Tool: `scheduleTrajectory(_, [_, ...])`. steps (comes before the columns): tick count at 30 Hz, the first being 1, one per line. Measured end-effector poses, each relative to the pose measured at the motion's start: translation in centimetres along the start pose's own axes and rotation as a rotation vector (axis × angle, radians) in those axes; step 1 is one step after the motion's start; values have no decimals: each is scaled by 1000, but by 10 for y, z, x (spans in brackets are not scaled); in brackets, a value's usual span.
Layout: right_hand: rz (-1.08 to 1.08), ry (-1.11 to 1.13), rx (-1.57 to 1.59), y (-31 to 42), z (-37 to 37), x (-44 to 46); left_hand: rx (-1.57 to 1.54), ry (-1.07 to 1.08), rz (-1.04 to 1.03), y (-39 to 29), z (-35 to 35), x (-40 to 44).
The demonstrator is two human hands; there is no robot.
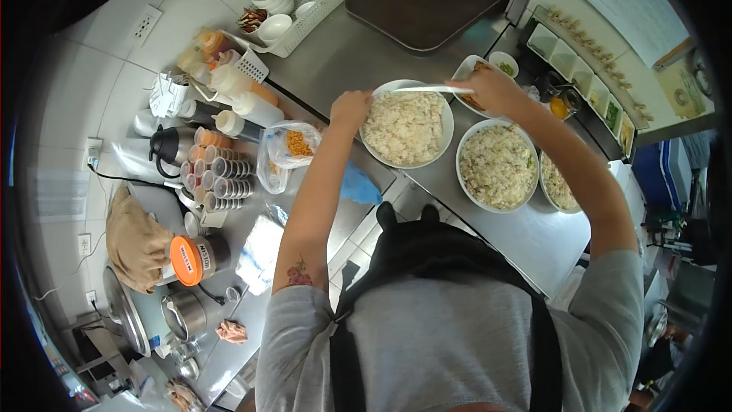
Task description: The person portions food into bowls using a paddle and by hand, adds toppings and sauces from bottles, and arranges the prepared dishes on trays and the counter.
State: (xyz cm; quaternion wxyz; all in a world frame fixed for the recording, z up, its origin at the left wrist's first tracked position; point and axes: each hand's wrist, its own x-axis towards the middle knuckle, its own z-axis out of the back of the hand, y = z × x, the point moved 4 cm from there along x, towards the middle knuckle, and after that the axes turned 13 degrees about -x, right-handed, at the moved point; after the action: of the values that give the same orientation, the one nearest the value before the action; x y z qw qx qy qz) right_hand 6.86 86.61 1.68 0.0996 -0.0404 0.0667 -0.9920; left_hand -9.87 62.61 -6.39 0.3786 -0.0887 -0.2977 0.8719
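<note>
A white bowl of rice [406, 126] stands on the steel counter. My left hand [351, 109] is closed at the bowl's left rim, fingers curled; what it grips there is too small to tell. From the right, my right hand [492, 89] is closed on the end of a long white utensil [419, 89], which lies across the top of the bowl. Under and behind my right hand is an oval white dish [467, 69] with brown food. Nearer my body on the right are a second rice bowl [498, 165] and a third rice bowl [559, 184], partly hidden by my right forearm.
A dark tray [423, 4] lies at the back. At the back left, a white basket [316, 19] holds small bowls. Squeeze bottles [229, 88], lidded cups [221, 175] and a bag of orange food [293, 143] stand left. Ingredient containers [583, 76] line the right.
</note>
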Motion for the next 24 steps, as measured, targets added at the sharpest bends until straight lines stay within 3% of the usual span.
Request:
scheduleTrajectory(2, [-453,285,434,25,7,-40,-62,-30,22,6,-4,-2])
scheduleTrajectory(3, [-513,314,387,45,-1,-60,-86,-35,57,8,-5,-6])
scheduleTrajectory(5, [-498,36,433,88,-24,-86,-119,-58,91,11,-6,-15])
scheduleTrajectory(7, [-575,21,470,105,-7,-87,-136,-91,86,11,-1,-27])
scheduleTrajectory(10, [-614,27,416,97,30,-82,-348,3,269,19,-2,-32])
scheduleTrajectory(14, [-476,87,231,106,25,-68,-313,-51,191,25,-2,-35])
scheduleTrajectory(19, [-538,73,264,98,51,-70,-248,-266,11,7,27,-26])
scheduleTrajectory(24, [-695,45,293,62,31,-62,-273,-150,-137,-29,12,21])
